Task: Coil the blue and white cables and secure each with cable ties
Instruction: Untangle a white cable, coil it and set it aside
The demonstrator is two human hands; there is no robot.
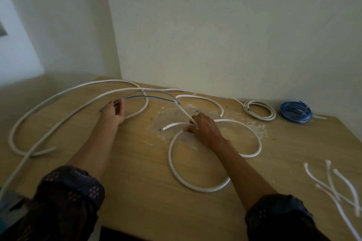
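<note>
L hand (112, 112), upper left of ctr, pinches a thin blue wire (148, 96) that arcs right to a slim white cable (185, 112). R hand (205, 130), frame ctr, knuckles up, has its fingers curled on that cable's lower end, where a white cable loop (205, 190) crosses itself on the wooden table (137, 191). Long white cable (109, 81) sprawls over the left half; coiled white cable (259, 109) and coiled blue cable (295, 112) sit near each other, not touching, upper right by the wall; short white offcuts (330, 178) lie lower right.
</note>
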